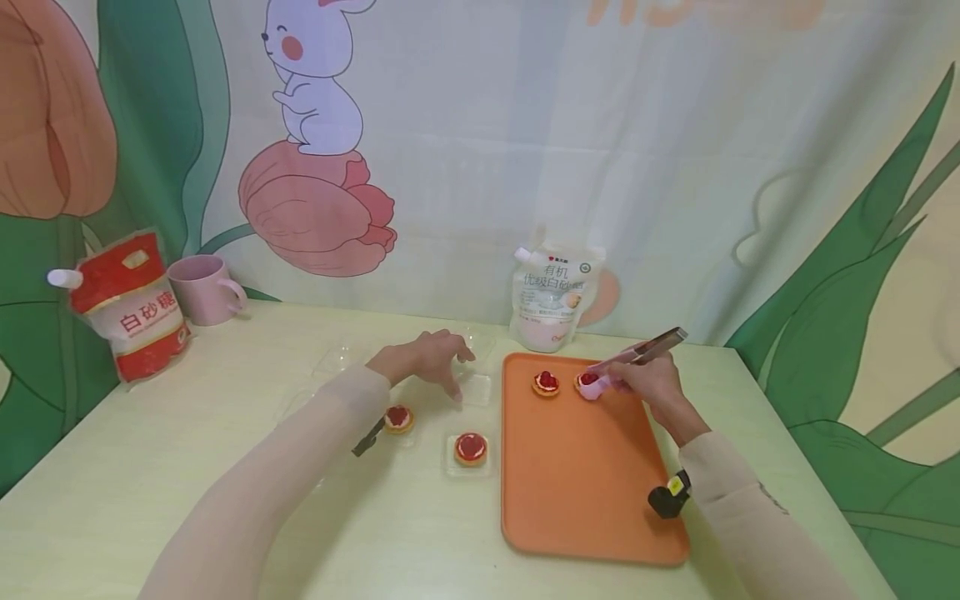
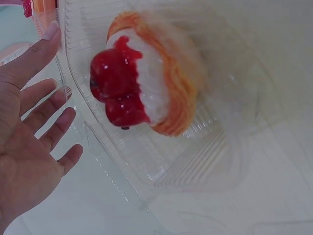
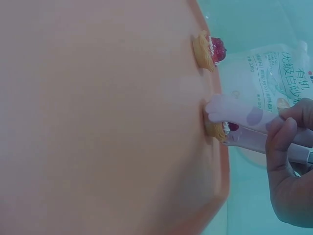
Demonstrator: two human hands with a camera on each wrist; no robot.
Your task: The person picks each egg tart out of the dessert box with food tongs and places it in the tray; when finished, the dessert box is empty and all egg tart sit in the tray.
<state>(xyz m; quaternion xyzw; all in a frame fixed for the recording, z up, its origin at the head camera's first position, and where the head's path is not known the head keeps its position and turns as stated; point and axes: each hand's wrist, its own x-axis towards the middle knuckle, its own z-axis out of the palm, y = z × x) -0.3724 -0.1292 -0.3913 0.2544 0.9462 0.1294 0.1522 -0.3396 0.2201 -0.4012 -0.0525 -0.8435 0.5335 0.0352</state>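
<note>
My right hand [image 1: 654,385] grips pink-tipped tongs [image 3: 237,108]. Their tips straddle a small fruit tart [image 3: 213,130] at the far edge of an orange tray [image 1: 585,483]. A second tart [image 1: 547,383] with red berries sits beside it on the tray. My left hand [image 1: 429,360] hovers left of the tray, fingers spread and loosely bent, over a clear plastic box [image 1: 476,389]. Nothing is held in it. In the left wrist view, a berry-topped tart [image 2: 183,93] lies in a clear plastic container [image 2: 161,171], just beside the fingers.
Nearer me, one tart [image 1: 471,449] sits in a clear box; another tart [image 1: 398,419] is partly behind the left wrist strap. A white sugar pouch [image 1: 553,300] stands behind the tray. At the back left are a red sugar bag [image 1: 142,308] and a pink mug [image 1: 202,292].
</note>
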